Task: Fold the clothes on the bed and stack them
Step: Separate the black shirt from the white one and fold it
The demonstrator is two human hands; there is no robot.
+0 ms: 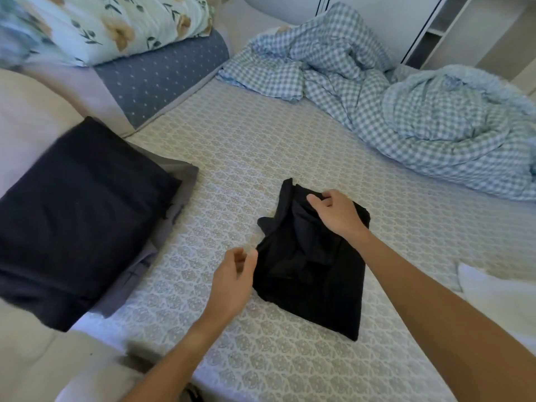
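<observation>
A black garment (pixel 313 274) lies partly folded in the middle of the patterned bed (pixel 261 146). My right hand (pixel 336 213) rests on its upper part, with fingers pinching a fold of the cloth. My left hand (pixel 235 277) hovers at the garment's left edge, fingers relaxed and holding nothing. At the left stands a stack of folded clothes: a dark navy piece (pixel 75 219) on top of a grey one (pixel 179 181).
A crumpled blue checked duvet (pixel 391 111) fills the far right of the bed. A floral pillow (pixel 116 24) and a dotted blue cushion (pixel 162 79) lie at the back left. Something white (pixel 493 294) sits at the right edge.
</observation>
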